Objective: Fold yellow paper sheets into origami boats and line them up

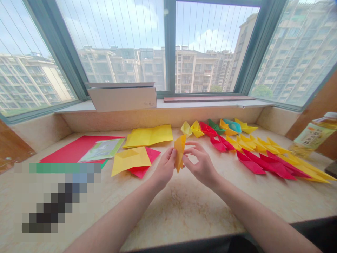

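Note:
Upright above the middle of the counter is a folded piece of yellow-orange paper [180, 150]. My left hand [163, 169] pinches its left side between thumb and fingers. On the paper's right side, my right hand [202, 162] has its thumb and bent fingers against the edge; some fingertips are hidden behind the paper. Just left of my hands, a creased yellow sheet [131, 159] lies partly over a red sheet [147, 162]. Folded paper boats in red [207, 129], green [216, 127] and blue [232, 125] stand at the back right, with yellow ones among them.
Rows of pointed red folded papers [250, 163] and yellow ones [265, 144] lie right. A bottle [313, 135] stands at the far right. Yellow sheets [147, 135], red sheets [65, 149] and a clear packet [101, 150] lie left. A white box [122, 98] rests on the sill.

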Demonstrator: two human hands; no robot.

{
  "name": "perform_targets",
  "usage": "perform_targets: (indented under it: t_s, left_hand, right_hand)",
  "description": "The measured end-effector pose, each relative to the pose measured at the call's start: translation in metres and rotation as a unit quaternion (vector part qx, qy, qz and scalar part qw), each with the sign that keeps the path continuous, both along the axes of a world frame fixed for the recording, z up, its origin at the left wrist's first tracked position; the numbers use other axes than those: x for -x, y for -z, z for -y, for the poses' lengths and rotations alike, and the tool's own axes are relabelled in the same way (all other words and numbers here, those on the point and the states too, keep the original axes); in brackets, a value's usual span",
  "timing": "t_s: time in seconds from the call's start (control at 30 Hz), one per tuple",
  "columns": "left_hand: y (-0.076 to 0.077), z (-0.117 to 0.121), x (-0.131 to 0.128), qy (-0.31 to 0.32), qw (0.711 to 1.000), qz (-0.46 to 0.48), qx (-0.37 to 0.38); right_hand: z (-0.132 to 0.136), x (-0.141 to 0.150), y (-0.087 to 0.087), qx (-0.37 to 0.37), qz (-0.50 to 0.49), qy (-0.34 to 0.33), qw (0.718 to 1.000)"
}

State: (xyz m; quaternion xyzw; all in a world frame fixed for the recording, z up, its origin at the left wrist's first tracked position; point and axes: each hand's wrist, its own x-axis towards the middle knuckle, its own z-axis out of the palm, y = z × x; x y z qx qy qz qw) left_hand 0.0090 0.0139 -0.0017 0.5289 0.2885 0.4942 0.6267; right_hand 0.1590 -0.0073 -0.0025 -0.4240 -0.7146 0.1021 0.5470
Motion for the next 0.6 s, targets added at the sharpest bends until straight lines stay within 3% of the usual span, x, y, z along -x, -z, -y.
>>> perform_targets:
  t_s: [0.2,0.4,0.6]
  left_hand:
    - [-0.0018,-0.0026,0.0037,-0.038,0.994,-0.058,-0.084]
    - [-0.0003,-0.0045,0.0042,-0.026,0.994,-0.054,-0.092]
    - [-0.0061,-0.0022,0.0071,-0.059,0.987,-0.117,-0.098]
  right_hand:
    - [0.0024,0.0020,-0.0029,0.023,-0.045,0.005,0.999]
    - [-0.0004,0.0014,-0.0026,0.068,-0.097,-0.007,0.993]
    - [-0.0011,-0.0002,-0.0037,0.049,-0.091,0.002,0.995]
